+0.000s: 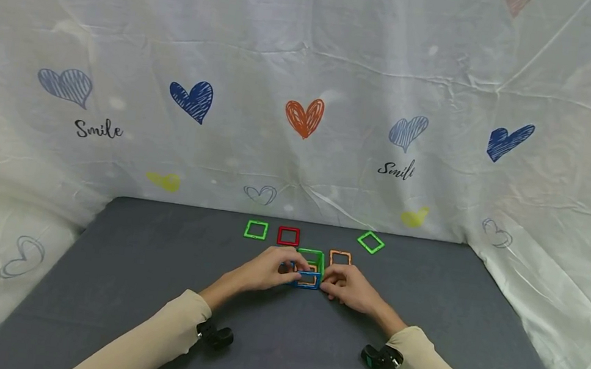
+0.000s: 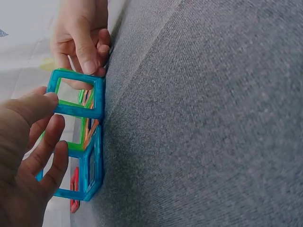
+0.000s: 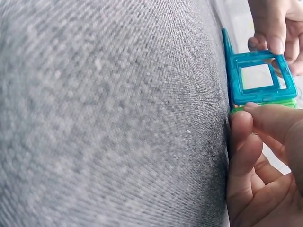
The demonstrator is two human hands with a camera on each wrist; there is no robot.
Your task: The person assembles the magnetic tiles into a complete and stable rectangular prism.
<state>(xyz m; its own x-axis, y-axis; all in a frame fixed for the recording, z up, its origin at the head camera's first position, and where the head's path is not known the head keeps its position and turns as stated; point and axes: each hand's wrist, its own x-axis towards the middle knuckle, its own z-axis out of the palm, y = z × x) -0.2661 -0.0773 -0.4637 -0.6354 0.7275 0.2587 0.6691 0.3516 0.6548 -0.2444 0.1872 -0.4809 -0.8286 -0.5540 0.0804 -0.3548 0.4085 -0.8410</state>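
In the head view, a small box of square magnetic tiles stands mid-table, with a green tile (image 1: 312, 251) at its back. My left hand (image 1: 265, 269) pinches the upper edge of a blue magnetic tile (image 2: 75, 111) at the box's front. Another blue tile (image 2: 71, 194) stands beside it, under the left fingers in the left wrist view. My right hand (image 1: 352, 287) is at the box's right side, thumb and forefinger pinching the low edge of a green magnetic tile (image 3: 284, 102). An orange tile shows inside the box, partly hidden.
Behind the box lie a green tile (image 1: 257, 222) and a red tile (image 1: 289, 229). To the right are an orange tile (image 1: 341, 252), just beyond the right hand, and a turned green tile (image 1: 365, 246). A heart-printed curtain (image 1: 232, 158) hangs behind the dark table (image 1: 153, 259).
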